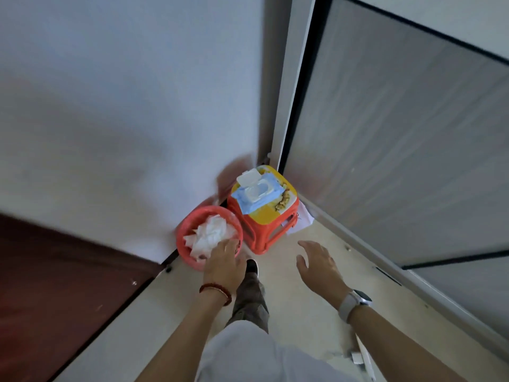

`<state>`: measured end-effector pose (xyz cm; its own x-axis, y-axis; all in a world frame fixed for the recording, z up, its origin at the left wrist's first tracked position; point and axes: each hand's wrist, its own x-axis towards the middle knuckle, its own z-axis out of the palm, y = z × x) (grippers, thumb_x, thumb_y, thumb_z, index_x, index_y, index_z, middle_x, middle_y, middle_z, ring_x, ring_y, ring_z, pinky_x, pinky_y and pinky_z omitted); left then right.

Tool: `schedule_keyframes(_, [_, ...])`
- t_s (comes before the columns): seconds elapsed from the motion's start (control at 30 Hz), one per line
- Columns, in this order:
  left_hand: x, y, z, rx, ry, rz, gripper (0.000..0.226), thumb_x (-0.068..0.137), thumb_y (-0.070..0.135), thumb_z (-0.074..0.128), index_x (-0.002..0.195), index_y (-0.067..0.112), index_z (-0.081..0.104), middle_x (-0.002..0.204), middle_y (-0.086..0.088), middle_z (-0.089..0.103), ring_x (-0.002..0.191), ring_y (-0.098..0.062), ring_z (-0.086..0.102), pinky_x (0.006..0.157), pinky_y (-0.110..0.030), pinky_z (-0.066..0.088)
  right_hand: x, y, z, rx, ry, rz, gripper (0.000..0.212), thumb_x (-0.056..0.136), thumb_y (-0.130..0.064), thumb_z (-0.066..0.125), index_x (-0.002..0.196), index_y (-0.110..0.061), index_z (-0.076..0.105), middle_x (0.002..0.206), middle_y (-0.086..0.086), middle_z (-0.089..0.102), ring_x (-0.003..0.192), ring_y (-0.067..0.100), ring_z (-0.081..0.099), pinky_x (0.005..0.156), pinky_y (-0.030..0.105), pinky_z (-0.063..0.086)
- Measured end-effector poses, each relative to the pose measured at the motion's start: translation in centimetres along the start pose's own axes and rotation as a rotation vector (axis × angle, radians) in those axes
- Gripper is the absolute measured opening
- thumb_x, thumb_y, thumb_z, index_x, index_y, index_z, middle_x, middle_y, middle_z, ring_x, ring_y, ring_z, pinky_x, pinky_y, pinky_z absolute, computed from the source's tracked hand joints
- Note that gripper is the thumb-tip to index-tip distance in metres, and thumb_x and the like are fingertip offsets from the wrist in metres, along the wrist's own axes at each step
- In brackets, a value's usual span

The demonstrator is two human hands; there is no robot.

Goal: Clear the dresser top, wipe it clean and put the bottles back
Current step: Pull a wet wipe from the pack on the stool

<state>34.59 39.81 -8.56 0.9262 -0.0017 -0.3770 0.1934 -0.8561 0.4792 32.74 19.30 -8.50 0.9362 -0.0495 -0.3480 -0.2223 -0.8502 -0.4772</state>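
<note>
A pack of wet wipes (257, 193), pale blue with a white flip lid standing open, is seen lying flat on top of a small red stool (265, 216) with a yellow printed seat, far in the corner where the white wall (132, 106) meets a grey frosted sliding door (399, 139). Just left of the stool and nearer, a round red bin (187, 246) is set against the wall, filled with crumpled white wipes (210, 235).

The left hand (224, 264) is held over the near rim of the bin, fingers spread and straight, with nothing gripped; whether the fingertips touch the wipes cannot be told. A red bead bracelet (217, 290) is worn on that wrist. The right hand (319, 264) is held above the floor, near the stool, fingers loosely extended and empty; a watch (355, 301) with a pale strap is worn on its wrist.

The dresser top and the bottles are not shown. The picture is blurred by motion, so the print on the stool cannot be read. A dark red surface (55, 285) is cut off at the left edge. A shoe (252, 267) and a trouser leg are seen between the arms, on the pale floor (303, 312). A white sheet (303, 219) lies behind the stool, partly hidden.
</note>
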Motion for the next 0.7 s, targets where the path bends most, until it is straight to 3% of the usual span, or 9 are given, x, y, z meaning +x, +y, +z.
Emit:
schedule_keyframes(0.1, [7.4, 0.6, -0.9, -0.034, -0.034, 0.002, 0.041, 0.090, 0.026, 0.044, 0.127, 0.012, 0.045, 0.132, -0.009, 0.046, 0.121, -0.026, 0.043, 0.100, -0.039, 0.037, 7.3, -0.8, -0.5, 0.023, -0.036, 0.038, 0.067, 0.079, -0.045, 0.023, 0.127, -0.006, 0.047, 0.128, 0.014, 0.052, 0.120, 0.033, 0.045, 0.103, 0.042, 0.034])
schedule_keyframes(0.2, [14.7, 1.4, -1.1, -0.056, -0.042, -0.015, 0.046, 0.088, 0.033, 0.037, 0.127, 0.012, 0.046, 0.132, -0.008, 0.048, 0.121, -0.025, 0.043, 0.100, -0.037, 0.037, 14.3, -1.3, -0.6, 0.048, -0.096, 0.058, 0.041, 0.092, -0.022, 0.041, 0.131, -0.009, 0.042, 0.132, 0.010, 0.048, 0.123, 0.027, 0.042, 0.103, 0.034, 0.030])
schedule_keyframes(0.37, [25.0, 1.4, 2.0, -0.297, -0.082, -0.226, 0.033, 0.088, 0.020, 0.049, 0.118, 0.008, 0.053, 0.119, -0.010, 0.060, 0.108, -0.025, 0.055, 0.093, -0.037, 0.043, 24.3, -0.2, 0.9, 0.122, -0.115, 0.051, 0.037, 0.093, -0.011, 0.043, 0.130, -0.010, 0.043, 0.131, 0.009, 0.049, 0.122, 0.023, 0.043, 0.100, 0.026, 0.029])
schedule_keyframes(0.57, [32.9, 1.0, 7.9, -0.223, -0.104, -0.267, 0.024, 0.089, 0.022, 0.048, 0.104, 0.006, 0.058, 0.106, -0.012, 0.061, 0.105, -0.025, 0.053, 0.086, -0.033, 0.040, 33.3, 3.5, 5.7, 0.228, -0.108, 0.124, 0.036, 0.092, -0.007, 0.043, 0.128, -0.009, 0.046, 0.123, 0.010, 0.057, 0.112, 0.024, 0.052, 0.093, 0.031, 0.039])
schedule_keyframes(0.7, [37.1, -0.1, 12.9, -0.131, -0.088, -0.336, 0.033, 0.088, 0.038, 0.046, 0.102, 0.012, 0.060, 0.106, -0.009, 0.062, 0.102, -0.024, 0.054, 0.082, -0.033, 0.042, 37.7, 6.2, 9.9, 0.260, -0.134, 0.101, 0.036, 0.090, -0.003, 0.043, 0.125, -0.009, 0.048, 0.118, 0.011, 0.057, 0.111, 0.025, 0.052, 0.091, 0.038, 0.044])
